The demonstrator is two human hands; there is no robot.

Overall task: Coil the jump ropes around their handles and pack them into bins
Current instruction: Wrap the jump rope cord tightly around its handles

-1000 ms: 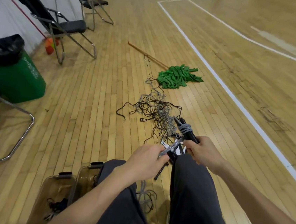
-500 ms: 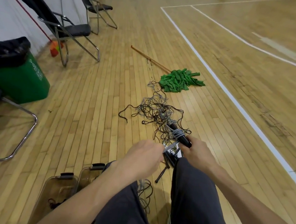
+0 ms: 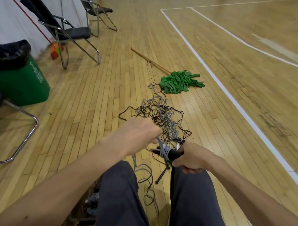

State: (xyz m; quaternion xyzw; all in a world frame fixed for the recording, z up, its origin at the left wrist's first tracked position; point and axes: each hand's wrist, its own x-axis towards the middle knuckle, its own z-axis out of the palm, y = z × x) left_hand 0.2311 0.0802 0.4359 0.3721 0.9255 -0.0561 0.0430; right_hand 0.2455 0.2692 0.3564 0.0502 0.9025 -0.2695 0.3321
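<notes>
Roughly, by position:

1. Clear plastic bin (image 3: 80,214), low beside my left leg and mostly hidden. Dark bundles seem to lie inside, so I judge a few ropes already packed.
2. Left hand (image 3: 136,133), fingers curled, pinching the grey braided jump rope (image 3: 165,151) and drawing it taut.
3. Tangled heap of black and grey ropes (image 3: 161,114), loose on the wooden floor just beyond my hands. I judge most of the coiling is yet to do.
4. Black cylindrical handle (image 3: 174,155), held above the floor between my knees, with a few grey turns wound on it. Its long axis is near level, its free end pointing left toward the left hand.
5. Right hand (image 3: 193,158), closed firmly round that handle's other end.
</notes>
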